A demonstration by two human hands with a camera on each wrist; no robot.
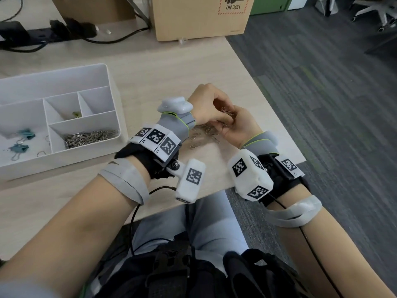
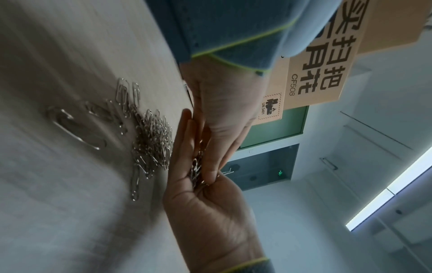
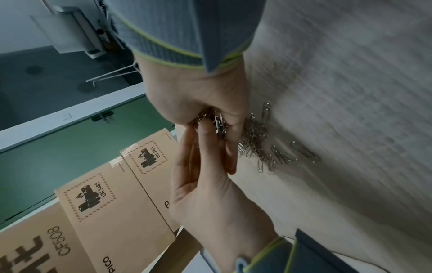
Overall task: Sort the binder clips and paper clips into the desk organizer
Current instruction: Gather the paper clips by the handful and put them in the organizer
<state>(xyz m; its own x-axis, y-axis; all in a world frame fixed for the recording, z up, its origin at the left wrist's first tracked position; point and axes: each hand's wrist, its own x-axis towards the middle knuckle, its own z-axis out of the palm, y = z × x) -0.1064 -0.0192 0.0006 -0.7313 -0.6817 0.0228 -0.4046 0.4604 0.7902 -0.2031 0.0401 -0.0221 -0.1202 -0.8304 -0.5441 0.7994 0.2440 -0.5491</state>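
Both hands meet at the table's right edge and squeeze a bunch of silver paper clips [image 1: 226, 110] between them. My left hand [image 1: 207, 104] curls over the bunch from the far side. My right hand [image 1: 237, 127] pinches it from the near side, thumb on the clips [image 3: 216, 122]. In the left wrist view the bunch [image 2: 196, 170] lies between the two palms. More loose clips [image 1: 202, 134] lie on the table under the hands. The white desk organizer [image 1: 111, 87] stands at the left, holding paper clips [image 1: 90, 136] in its front right compartment and teal binder clips [image 1: 25, 134] in its large left one.
A greenish clip [image 1: 76, 114] lies in a small middle compartment. A cardboard box [image 1: 199, 18] stands at the back of the table, a black power strip with cables [image 1: 49, 32] at the back left. The table edge [image 1: 277, 117] runs just right of the hands.
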